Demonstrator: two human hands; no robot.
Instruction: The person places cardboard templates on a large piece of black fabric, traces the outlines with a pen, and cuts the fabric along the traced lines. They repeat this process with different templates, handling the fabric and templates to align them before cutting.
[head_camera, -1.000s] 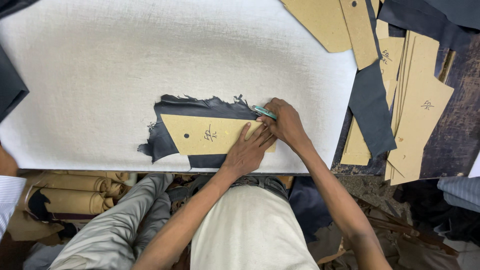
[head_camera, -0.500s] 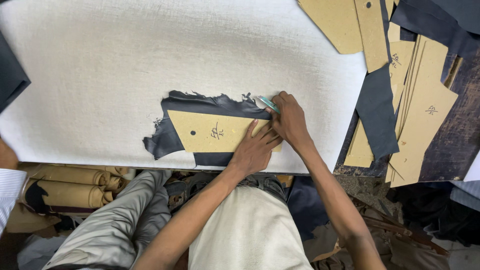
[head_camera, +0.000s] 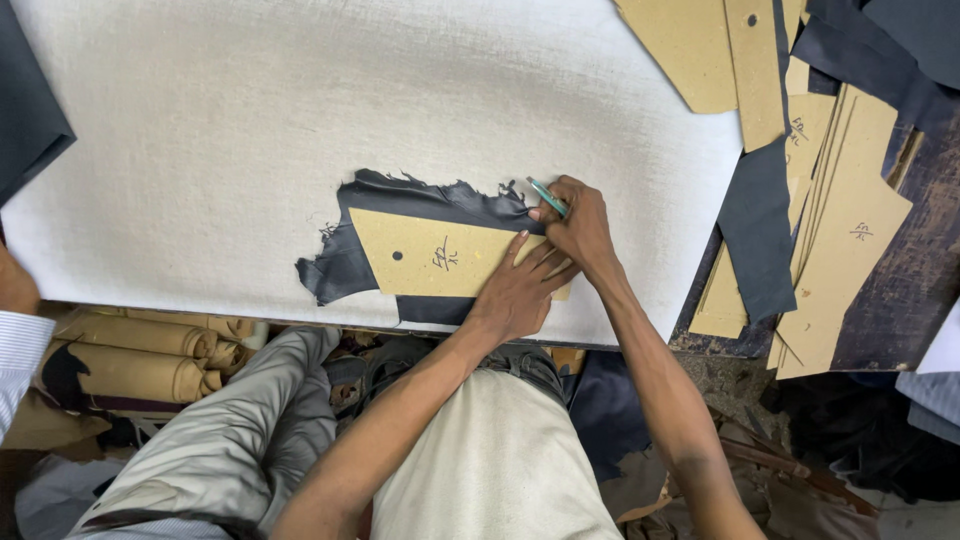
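Note:
A tan cardboard pattern piece (head_camera: 425, 258) lies on a ragged scrap of dark leather (head_camera: 345, 265) on the white work board (head_camera: 250, 130). My left hand (head_camera: 515, 290) presses flat on the right end of the pattern, fingers spread. My right hand (head_camera: 575, 225) grips a thin teal pen-like tool (head_camera: 547, 196) with its tip at the pattern's upper right corner, on the leather.
More tan patterns (head_camera: 850, 230) and dark leather pieces (head_camera: 760, 220) are stacked at the right on a dark bench. Rolled tan material (head_camera: 130, 350) lies below the board's front edge. Another person's sleeve (head_camera: 20, 350) shows at far left.
The view has shifted slightly. My right hand with the tool has stayed at the pattern's upper right corner, and my left hand keeps pressing the pattern.

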